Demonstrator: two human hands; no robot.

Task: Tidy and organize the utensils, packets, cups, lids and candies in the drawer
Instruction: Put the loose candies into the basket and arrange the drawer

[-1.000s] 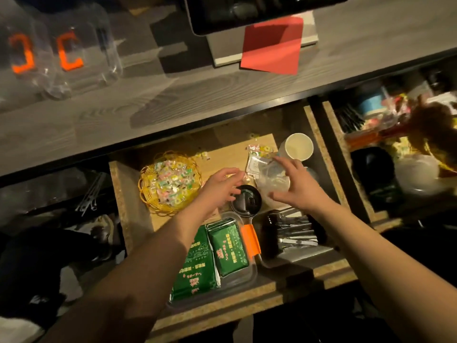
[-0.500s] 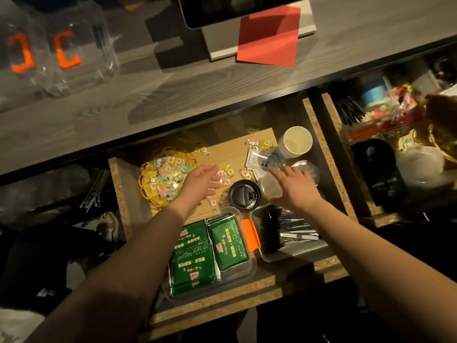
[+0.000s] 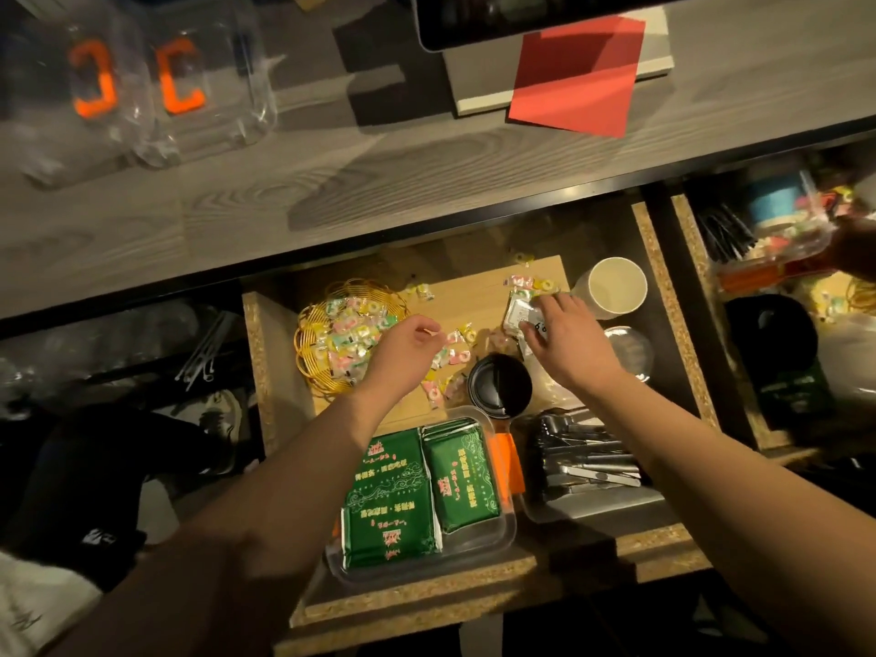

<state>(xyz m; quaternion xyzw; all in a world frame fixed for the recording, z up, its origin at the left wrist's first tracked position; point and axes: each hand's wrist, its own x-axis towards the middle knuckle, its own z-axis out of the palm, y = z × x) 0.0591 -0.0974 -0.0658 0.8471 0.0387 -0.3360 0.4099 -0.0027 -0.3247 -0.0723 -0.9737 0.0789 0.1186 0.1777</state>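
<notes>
An open wooden drawer holds everything. My left hand hovers beside a yellow wire basket full of wrapped candies; its thumb and forefinger pinch a candy among the loose candies on the drawer floor. My right hand reaches further back and grips a small silver packet. A black cup lid lies between my wrists. A clear lid and a white paper cup sit to the right.
Green packets fill a clear tray at the drawer's front, next to a tray of metal utensils. A second open drawer on the right is crowded. The countertop above carries a red sheet and clear bottles.
My right hand set down the clear lid and moved back-left onto the silver packet. My left hand left the black lid, swept over the loose candies and now pinches one.
</notes>
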